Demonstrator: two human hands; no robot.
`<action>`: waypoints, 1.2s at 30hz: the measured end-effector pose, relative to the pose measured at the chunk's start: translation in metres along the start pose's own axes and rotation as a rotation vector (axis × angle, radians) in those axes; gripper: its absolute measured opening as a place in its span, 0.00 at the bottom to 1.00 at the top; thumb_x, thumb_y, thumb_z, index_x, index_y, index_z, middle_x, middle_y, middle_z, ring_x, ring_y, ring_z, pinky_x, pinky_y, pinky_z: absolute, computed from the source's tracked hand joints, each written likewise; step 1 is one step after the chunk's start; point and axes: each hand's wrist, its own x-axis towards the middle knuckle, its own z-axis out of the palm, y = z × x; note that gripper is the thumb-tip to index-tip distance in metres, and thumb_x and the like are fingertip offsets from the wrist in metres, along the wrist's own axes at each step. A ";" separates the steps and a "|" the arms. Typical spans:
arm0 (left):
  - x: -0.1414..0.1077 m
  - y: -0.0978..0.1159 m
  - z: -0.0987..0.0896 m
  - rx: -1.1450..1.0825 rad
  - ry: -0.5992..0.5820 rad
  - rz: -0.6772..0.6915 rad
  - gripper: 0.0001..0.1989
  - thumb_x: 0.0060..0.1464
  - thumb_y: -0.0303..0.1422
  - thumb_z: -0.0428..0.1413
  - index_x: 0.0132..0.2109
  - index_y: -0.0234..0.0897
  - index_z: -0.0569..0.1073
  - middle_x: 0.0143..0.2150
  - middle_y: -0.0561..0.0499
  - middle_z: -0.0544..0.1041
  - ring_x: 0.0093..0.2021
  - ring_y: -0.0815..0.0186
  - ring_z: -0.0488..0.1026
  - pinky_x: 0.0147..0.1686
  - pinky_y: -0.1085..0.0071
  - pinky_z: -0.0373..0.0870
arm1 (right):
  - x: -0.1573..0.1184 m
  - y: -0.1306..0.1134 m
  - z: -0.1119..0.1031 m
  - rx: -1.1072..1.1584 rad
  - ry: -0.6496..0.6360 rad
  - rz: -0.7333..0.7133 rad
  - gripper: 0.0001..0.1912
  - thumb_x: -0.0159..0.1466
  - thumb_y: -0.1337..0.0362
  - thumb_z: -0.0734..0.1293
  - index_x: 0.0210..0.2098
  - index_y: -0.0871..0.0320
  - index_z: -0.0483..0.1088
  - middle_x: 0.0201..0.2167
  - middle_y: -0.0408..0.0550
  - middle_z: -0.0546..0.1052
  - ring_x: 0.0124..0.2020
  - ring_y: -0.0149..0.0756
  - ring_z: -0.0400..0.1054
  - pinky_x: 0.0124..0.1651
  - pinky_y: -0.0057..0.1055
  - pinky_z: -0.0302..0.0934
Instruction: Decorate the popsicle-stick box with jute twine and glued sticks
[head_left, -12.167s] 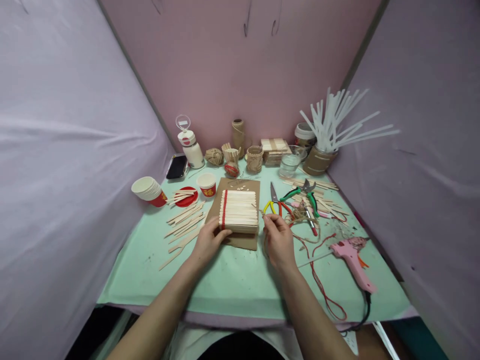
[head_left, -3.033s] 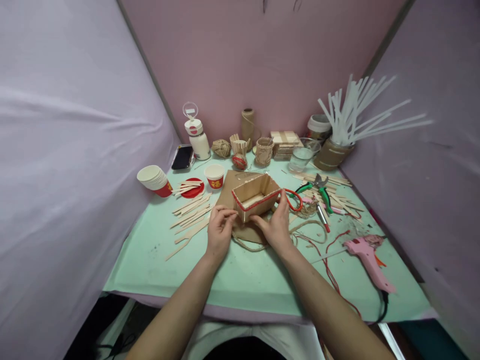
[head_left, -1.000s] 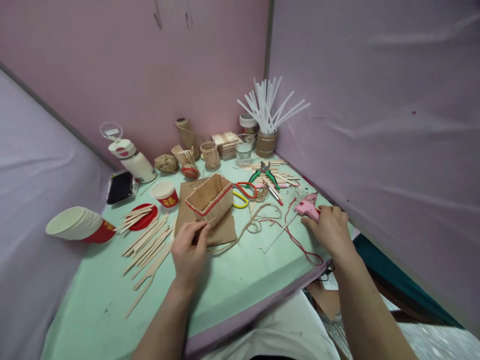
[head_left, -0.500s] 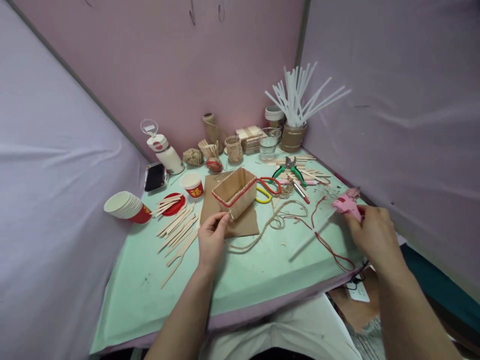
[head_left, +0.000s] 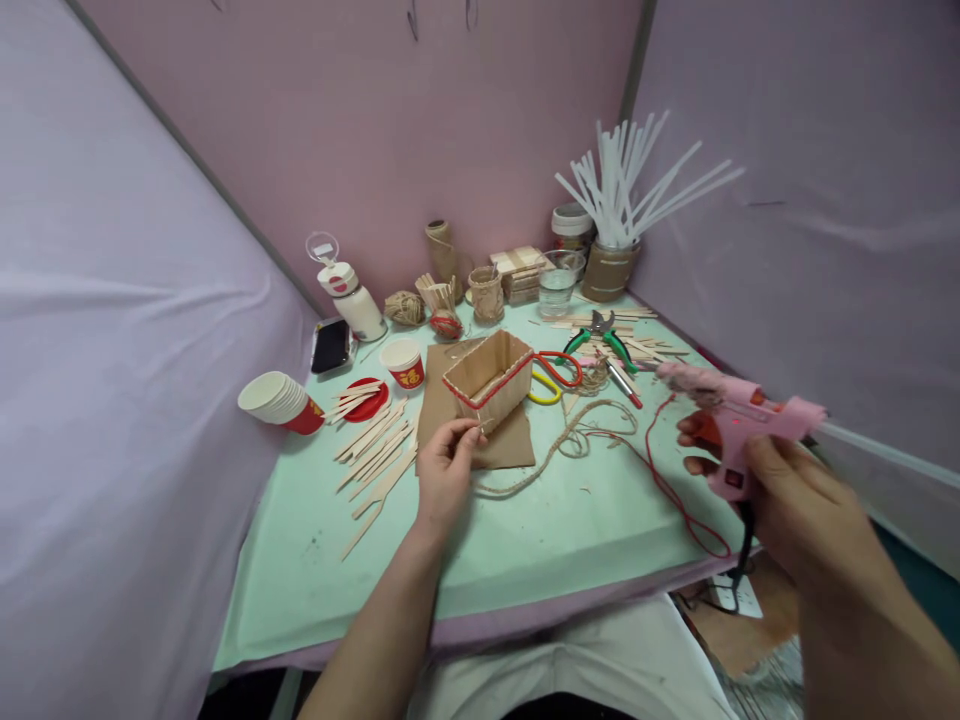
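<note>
My right hand (head_left: pixel 787 490) grips a pink hot glue gun (head_left: pixel 739 425) by its handle, raised over the table's right side with its nozzle to the left. A clear glue stick (head_left: pixel 892 450) pokes out of the gun's back. My left hand (head_left: pixel 448 470) is closed in a pinch at the near corner of a small open box (head_left: pixel 495 385) with a red cord along its rim. Jute twine (head_left: pixel 551 450) runs out from beside these fingers and curls to the right; a short end shows at the fingertips. The box rests on a cardboard piece (head_left: pixel 517 450).
Wooden sticks (head_left: pixel 379 455), paper cups (head_left: pixel 277 405) and a red lid (head_left: pixel 371 405) lie left. Behind the box stand a twine ball (head_left: pixel 405 308) and a cup of water (head_left: pixel 556 288). Scissors (head_left: pixel 551 385), green-handled cutters (head_left: pixel 600 340) and red cord (head_left: pixel 675 500) lie right.
My right hand has lifted the glue gun and turned it, so the nozzle now faces left and the glue stick points right. My left hand stays at the box corner. The view has shifted slightly.
</note>
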 end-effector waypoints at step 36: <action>0.016 -0.002 -0.005 0.583 -0.076 0.732 0.03 0.55 0.27 0.51 0.37 0.37 0.69 0.55 0.43 0.65 0.52 0.62 0.67 0.52 0.61 0.64 | -0.042 0.030 0.111 0.100 -0.517 -0.040 0.25 0.63 0.46 0.55 0.38 0.61 0.70 0.24 0.45 0.68 0.23 0.30 0.59 0.25 0.27 0.56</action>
